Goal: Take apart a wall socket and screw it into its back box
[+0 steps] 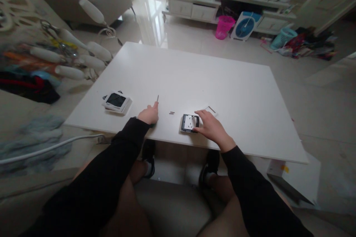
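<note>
My left hand (149, 114) is closed around a screwdriver (158, 98), its thin metal shaft pointing away from me; most of the handle is hidden in the fist. To its right, a white wall socket (190, 122) with a dark frame lies face up near the table's front edge. My right hand (210, 126) grips the socket's right side, thumb at the lower corner and forefinger at the upper one. Between the hands lie two small screws (171, 113). A white cover frame (211, 110) is partly hidden behind my right hand.
More white and black socket parts (116, 102) are stacked at the left of the white table (222, 81). White lamp arms (93, 50) stand by its left edge. Beyond are a pink basket (224, 27) and a blue fan (246, 26) on the floor.
</note>
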Motion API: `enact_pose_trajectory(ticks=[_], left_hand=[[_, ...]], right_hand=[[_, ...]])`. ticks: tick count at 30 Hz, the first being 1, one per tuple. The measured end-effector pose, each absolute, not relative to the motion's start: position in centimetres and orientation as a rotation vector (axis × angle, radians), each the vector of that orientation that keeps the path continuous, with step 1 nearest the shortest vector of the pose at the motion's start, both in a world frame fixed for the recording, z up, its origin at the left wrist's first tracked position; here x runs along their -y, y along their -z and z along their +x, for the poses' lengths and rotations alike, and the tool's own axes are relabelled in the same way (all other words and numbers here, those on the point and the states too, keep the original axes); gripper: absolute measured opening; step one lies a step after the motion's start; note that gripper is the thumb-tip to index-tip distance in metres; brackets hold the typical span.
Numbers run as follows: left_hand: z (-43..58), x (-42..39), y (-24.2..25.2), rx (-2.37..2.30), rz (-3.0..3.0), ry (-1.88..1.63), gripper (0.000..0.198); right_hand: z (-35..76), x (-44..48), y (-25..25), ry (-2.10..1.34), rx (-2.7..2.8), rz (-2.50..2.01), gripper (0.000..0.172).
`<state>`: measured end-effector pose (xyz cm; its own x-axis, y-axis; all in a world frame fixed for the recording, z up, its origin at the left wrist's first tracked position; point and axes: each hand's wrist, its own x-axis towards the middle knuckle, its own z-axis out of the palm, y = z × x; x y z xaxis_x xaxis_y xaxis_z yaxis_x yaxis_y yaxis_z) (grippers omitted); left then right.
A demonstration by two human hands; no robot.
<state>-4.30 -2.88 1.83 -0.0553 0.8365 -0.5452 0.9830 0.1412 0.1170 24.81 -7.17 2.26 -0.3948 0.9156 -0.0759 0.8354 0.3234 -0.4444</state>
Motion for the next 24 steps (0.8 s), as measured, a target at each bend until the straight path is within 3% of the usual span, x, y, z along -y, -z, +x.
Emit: enact_pose_trajectory(ticks=[4, 7, 11, 13, 17, 24], left_hand=[[-3.9, 2.6, -1.6, -1.902, 1.72, 0.21, 0.08], [-3.0, 1.8, -2.0, -1.856, 1.595, -0.237, 0.077], [-1.1, 0.9, -2.8, -1.518, 1.142, -0.881, 0.031], [-0.4, 0.6, -3.3, -1.322, 0.962, -1.097, 0.021], [-0.3, 0.2, -4.0, -1.182, 0.75, -1.386, 0.03], [-2.0, -0.4, -5.1, -1.046, 0.454, -1.683, 0.048]], right_hand=[[24.6, 7.2, -2.6, -0.581, 2.393, -1.587, 0.056], [24.3, 7.1, -3.1, -0.554, 2.381, -1.572, 0.044], [23.5, 6.9, -4.0, -0.54, 2.339, -1.574, 0.034], [22.9, 6.7, -4.2, -0.542, 2.341, -1.594, 0.029], [21.5, 6.0, -4.0, -0.551, 2.408, -1.62, 0.021], [17.1, 4.4, -2.4, -0.527, 2.583, -1.676, 0.027]])
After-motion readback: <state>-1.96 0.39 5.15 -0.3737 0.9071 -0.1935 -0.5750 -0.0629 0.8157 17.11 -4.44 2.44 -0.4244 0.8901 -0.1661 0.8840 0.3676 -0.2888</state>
